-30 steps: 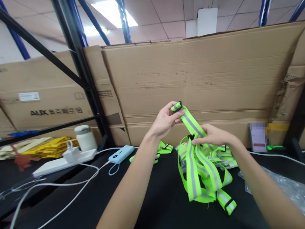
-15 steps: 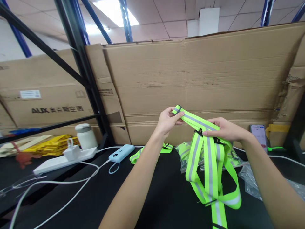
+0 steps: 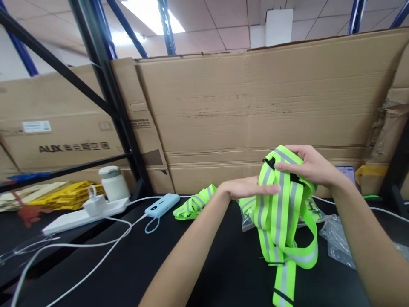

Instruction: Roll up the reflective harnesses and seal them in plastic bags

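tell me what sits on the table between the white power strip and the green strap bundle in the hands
In the head view, a light blue power bank and a small folded green strap lie between the power strip and the strap bundle.

Right hand: the right hand (image 3: pixel 308 166) grips the top of the neon yellow reflective strap (image 3: pixel 281 204), fingers closed over its fold.
Left hand: the left hand (image 3: pixel 247 187) is flat, fingers straight, touching the side of the strap.
Strap: it hangs down in loops above the black table (image 3: pixel 159 264).
Table things: a second folded strap (image 3: pixel 193 205), a blue power bank (image 3: pixel 162 205), a white power strip (image 3: pixel 84 213), a white jar (image 3: pixel 111 182).
Behind: large cardboard boxes (image 3: pixel 255 106).
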{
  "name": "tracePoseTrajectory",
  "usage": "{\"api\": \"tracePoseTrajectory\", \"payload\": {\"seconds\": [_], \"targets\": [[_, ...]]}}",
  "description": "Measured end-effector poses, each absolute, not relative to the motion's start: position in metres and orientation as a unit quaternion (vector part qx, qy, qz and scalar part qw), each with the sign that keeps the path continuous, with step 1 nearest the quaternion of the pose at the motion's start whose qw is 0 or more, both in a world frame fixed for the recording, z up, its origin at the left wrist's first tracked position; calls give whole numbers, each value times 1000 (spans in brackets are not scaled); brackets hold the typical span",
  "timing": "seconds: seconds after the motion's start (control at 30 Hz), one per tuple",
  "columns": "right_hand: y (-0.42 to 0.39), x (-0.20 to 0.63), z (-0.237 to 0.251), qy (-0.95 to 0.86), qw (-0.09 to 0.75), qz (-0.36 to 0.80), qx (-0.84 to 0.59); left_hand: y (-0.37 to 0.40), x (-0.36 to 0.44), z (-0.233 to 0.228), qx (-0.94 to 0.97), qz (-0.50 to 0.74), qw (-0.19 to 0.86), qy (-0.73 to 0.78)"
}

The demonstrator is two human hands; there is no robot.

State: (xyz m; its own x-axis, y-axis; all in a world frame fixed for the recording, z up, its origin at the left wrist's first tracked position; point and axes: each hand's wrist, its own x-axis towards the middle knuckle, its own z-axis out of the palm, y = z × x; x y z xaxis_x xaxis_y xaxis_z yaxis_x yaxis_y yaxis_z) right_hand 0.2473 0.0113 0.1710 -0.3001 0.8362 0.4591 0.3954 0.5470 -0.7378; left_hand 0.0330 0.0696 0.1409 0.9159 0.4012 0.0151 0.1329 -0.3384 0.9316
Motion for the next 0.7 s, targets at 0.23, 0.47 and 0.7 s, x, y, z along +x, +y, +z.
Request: {"api": "tracePoseTrajectory", "payload": {"seconds": [0.23, 0.47, 0.7], "targets": [[0, 235, 176, -739, 557, 64, -374, 42, 72, 130, 888, 47, 456, 48], [-10, 225, 177, -701, 600, -132, -364, 32, 104, 101, 872, 29, 483, 70], [-10, 232, 178, -662, 642, -180, -343, 36, 100, 101, 846, -107, 521, -30]]}}
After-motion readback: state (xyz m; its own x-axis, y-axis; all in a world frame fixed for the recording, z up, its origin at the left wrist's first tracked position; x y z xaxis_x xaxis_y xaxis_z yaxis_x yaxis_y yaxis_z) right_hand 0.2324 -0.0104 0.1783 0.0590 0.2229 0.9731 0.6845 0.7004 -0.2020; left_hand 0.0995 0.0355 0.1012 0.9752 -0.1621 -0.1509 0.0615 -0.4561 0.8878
